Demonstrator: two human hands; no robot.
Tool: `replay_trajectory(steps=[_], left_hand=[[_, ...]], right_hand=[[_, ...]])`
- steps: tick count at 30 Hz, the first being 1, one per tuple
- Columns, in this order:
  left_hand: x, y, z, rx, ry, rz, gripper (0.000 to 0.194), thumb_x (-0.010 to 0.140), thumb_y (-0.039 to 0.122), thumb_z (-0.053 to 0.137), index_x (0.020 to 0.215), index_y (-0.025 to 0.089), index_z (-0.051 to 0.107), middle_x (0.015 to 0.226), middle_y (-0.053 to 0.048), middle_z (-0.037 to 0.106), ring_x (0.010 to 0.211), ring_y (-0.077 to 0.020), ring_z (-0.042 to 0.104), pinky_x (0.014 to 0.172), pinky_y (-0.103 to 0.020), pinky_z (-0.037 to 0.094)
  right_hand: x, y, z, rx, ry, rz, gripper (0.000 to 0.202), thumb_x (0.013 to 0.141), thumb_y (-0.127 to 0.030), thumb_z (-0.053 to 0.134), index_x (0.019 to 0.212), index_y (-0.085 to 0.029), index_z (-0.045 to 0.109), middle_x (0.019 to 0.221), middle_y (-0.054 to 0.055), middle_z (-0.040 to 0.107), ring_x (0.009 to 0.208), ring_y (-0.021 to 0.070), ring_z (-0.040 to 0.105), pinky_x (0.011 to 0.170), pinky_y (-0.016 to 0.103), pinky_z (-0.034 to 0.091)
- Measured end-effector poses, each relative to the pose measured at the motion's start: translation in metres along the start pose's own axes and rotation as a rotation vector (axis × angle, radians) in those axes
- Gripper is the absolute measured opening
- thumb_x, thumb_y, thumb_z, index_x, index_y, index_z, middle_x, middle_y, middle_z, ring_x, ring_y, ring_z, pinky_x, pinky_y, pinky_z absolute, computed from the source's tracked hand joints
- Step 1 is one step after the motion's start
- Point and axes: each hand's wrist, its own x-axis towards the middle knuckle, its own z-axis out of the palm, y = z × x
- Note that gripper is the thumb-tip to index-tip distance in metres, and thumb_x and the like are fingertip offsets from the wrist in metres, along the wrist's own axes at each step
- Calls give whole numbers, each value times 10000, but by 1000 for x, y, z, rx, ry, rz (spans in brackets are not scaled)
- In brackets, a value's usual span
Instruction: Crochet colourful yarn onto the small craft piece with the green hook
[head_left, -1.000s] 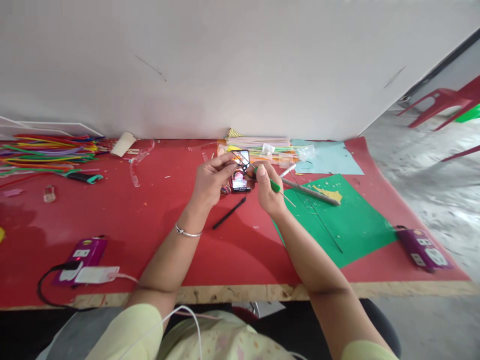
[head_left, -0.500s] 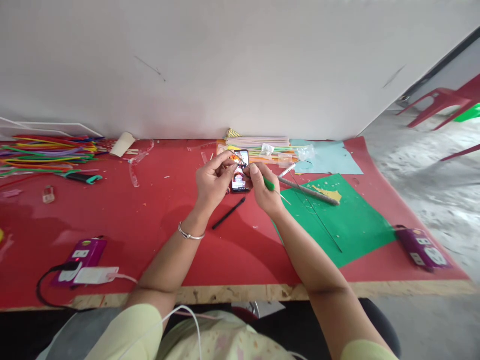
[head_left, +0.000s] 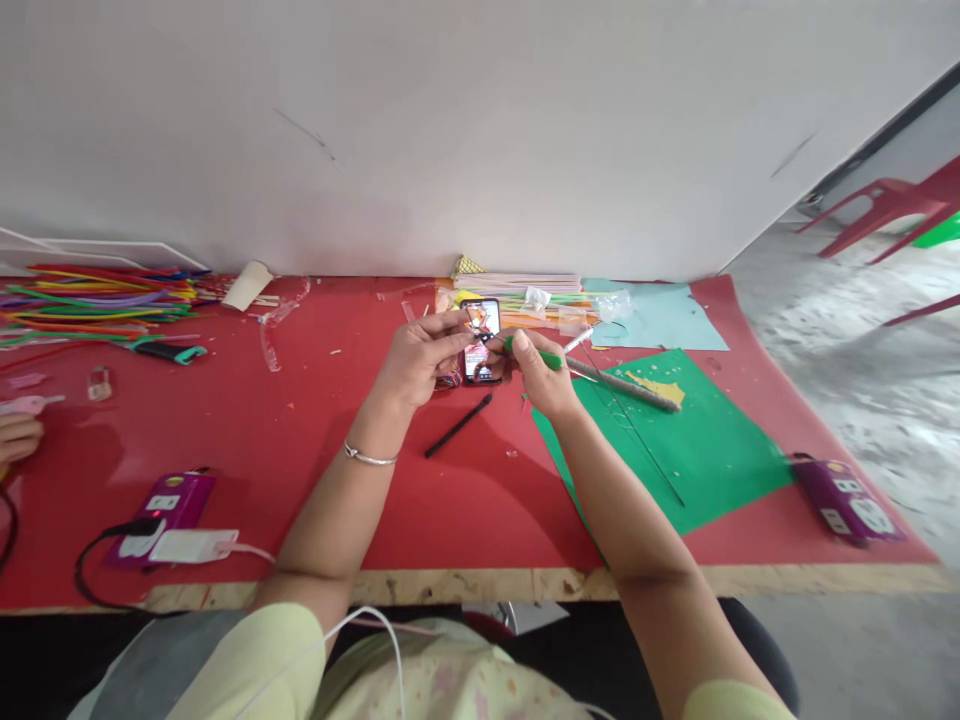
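My left hand [head_left: 426, 358] is closed in a pinch on a small dark piece [head_left: 482, 338], too small to name. My right hand [head_left: 541, 372] closes around the green handle of a thin metal-shafted tool [head_left: 538, 352], whose tip points left at the dark piece. Beneath both hands lies a phone [head_left: 480, 368] with its screen lit, partly covered by the fingers. A dark stick-like item [head_left: 457, 427] rests on the red tabletop just in front of the phone. To the right, a grey rod [head_left: 637, 388] lies across a green sheet [head_left: 697, 450].
Colourful pipe cleaners [head_left: 105, 305] lie at the back left near a cutter [head_left: 169, 352]. Purple power strips [head_left: 172, 505] sit left and right. Another person's hand [head_left: 19, 437] shows at the left edge. A pale blue sheet [head_left: 660, 320] lies at the back.
The green-handled tool has turned, its shaft now pointing left between my hands. My right hand has shifted slightly right, my left slightly left. Another person's hand has appeared at the left edge.
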Motion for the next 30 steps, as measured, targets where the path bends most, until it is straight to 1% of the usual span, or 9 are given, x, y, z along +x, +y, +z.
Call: replay_trajectory(steps=[2,5,8,12,16,20,22,27,30], left_hand=[[1,-1,-4,76,14,66,419,551,244,1026,947,196,897,745,-19,746,525,-63,517,461,-213,377],[3,-3,-8,201,19,163,397,603,281,1009,979,207,904,848,-52,805,705,-148,677,647,-288,566],[2,-3,-11,275,20,220,389,641,290,985,1010,197,905,889,-68,824,808,-199,734,779,-357,623],[1,-2,-13,372,30,276,328,705,279,933,1018,188,906,907,-72,836,845,-218,748,842,-385,634],[1,-3,-15,474,42,338,295,746,268,878,1027,183,905,917,-69,841,846,-212,747,857,-376,624],[2,-4,-16,559,53,388,317,763,245,831,1063,171,904,926,-72,846,808,-191,728,789,-333,588],[2,-4,-16,590,59,401,312,769,245,819,1062,176,904,917,-69,844,780,-181,710,747,-318,570],[3,-5,-17,598,75,412,316,770,234,806,1065,181,906,914,-68,842,758,-172,698,736,-312,558],[2,-5,-17,593,73,412,312,772,233,806,1063,187,906,913,-66,840,751,-172,691,727,-313,556]], right_hand=[[1,-2,-4,-5,-23,37,589,939,-776,689,910,-200,807,794,29,758,607,127,695,507,243,503],[2,-4,-7,-16,-34,60,589,934,-764,705,892,-188,822,799,39,778,595,127,711,505,236,509],[1,-3,-8,-41,-36,61,574,946,-743,705,898,-186,834,820,45,793,598,123,714,511,233,520],[1,-3,-9,-85,-74,20,524,984,-691,694,926,-194,849,859,44,799,623,120,716,526,233,528],[2,-8,-10,-171,-107,-68,487,1021,-639,674,913,-197,848,852,41,794,638,120,704,559,248,536],[1,-13,-10,-280,-112,-150,474,1045,-609,653,898,-197,836,791,44,775,674,139,700,596,270,539],[1,-13,-10,-318,-98,-172,466,1053,-603,642,912,-204,837,798,53,781,705,152,707,608,280,542],[0,-12,-10,-294,-78,-175,449,1054,-589,647,940,-203,846,890,66,803,686,144,718,605,287,556],[0,-12,-9,-283,-62,-170,451,1046,-596,654,938,-204,847,888,66,801,691,147,720,610,289,563]])
